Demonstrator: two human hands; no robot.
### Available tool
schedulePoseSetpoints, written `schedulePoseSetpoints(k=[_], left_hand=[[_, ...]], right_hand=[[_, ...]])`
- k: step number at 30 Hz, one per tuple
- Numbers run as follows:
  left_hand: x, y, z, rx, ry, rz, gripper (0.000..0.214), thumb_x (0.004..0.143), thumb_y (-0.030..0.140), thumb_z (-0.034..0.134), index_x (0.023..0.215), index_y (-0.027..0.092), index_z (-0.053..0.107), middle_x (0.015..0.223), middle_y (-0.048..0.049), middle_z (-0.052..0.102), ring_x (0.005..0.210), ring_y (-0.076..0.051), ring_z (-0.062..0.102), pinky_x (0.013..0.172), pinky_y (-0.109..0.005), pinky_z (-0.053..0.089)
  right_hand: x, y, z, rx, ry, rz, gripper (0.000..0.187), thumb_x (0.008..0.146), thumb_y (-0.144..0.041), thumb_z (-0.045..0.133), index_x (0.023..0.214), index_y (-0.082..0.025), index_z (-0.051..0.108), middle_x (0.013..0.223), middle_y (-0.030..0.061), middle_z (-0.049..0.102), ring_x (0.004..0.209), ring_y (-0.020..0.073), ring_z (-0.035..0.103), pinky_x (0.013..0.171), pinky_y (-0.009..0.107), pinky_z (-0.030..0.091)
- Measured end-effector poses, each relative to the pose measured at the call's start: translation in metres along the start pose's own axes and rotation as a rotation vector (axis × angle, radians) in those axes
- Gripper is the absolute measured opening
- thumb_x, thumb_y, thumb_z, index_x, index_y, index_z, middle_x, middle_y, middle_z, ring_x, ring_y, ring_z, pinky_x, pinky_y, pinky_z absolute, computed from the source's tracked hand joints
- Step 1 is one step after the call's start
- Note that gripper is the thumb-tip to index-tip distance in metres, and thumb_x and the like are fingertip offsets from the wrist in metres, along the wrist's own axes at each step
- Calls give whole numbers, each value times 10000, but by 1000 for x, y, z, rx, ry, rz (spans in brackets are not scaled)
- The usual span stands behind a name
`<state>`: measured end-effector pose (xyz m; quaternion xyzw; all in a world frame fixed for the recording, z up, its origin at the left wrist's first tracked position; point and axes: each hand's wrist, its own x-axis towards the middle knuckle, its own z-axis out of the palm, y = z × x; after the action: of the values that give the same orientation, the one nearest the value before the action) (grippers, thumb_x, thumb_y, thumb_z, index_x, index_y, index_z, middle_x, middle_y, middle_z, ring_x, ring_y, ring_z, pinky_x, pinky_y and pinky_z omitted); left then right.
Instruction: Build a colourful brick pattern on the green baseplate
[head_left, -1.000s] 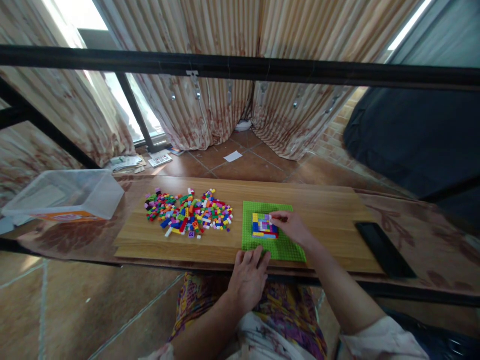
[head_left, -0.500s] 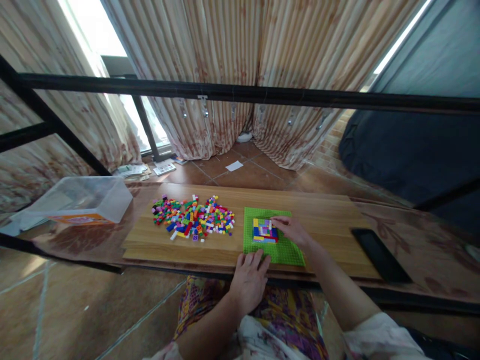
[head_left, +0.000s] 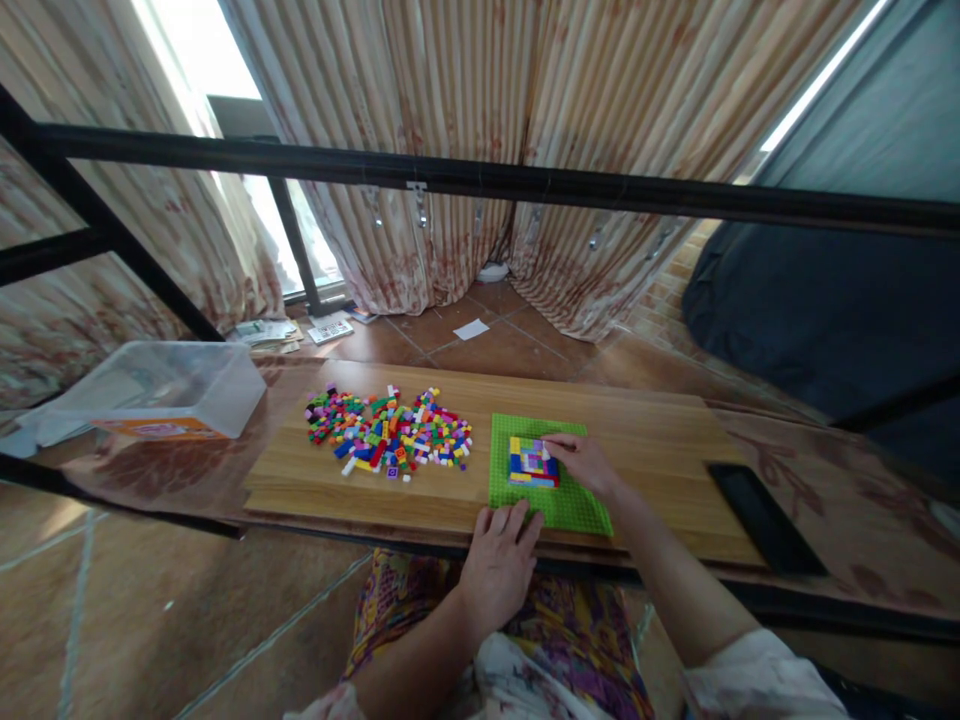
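A green studded baseplate (head_left: 585, 510) lies on the wooden board, and a low square build of coloured toy bricks (head_left: 525, 470) is fixed on it. My right hand (head_left: 585, 462) reaches in from the right, thumb and forefinger pinched on a small white brick (head_left: 546, 451) at the top right of the build. My left hand (head_left: 501, 555) rests at the near edge of the baseplate, fingers spread and flat, holding nothing. Left of the baseplate spreads a heap of loose bricks (head_left: 397, 430) in many colours.
The wooden board (head_left: 315, 500) lies across a cloth-covered bench. A clear plastic box (head_left: 180, 385) with an orange label stands at the far left. On the right lies a dark flat phone or tablet (head_left: 765, 517). A black metal rail (head_left: 480, 175) crosses beyond, before curtains.
The camera view has shifted slightly. My right hand stays pinched at the same corner of the build, and my left hand keeps its place on the baseplate's edge.
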<state>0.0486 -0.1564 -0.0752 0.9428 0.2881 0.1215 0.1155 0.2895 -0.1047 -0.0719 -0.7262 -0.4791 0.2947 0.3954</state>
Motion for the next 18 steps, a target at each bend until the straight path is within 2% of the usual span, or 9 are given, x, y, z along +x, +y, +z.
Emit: schedulePoseSetpoints(k=[6,12,18], left_hand=[[-1,0,1,-31,9,3,486,948,333,474,1424,247,425,1459,-77,452,1250,-263,422,1059,-482,351],[0,1,4,-10,14,-3,488,943,323,484,1423,254,427,1465,-71,445,1244,-261,423,1063,-477,342],[0,1,3,9,9,4,464,958,327,453,1413,238,443,1460,-81,450,1239,-264,422,1062,-483,334]], right_hand=[[-2,-7,-4,-7,-24,9,303,757,-422,630,905,-206,785,915,54,777,857,232,699,797,357,539],[-4,-14,-6,-32,-40,47,340,745,-456,642,917,-203,789,831,49,771,785,219,676,637,295,512],[2,-18,-9,-33,-80,80,317,694,-452,699,846,-191,795,770,53,760,703,199,654,580,273,485]])
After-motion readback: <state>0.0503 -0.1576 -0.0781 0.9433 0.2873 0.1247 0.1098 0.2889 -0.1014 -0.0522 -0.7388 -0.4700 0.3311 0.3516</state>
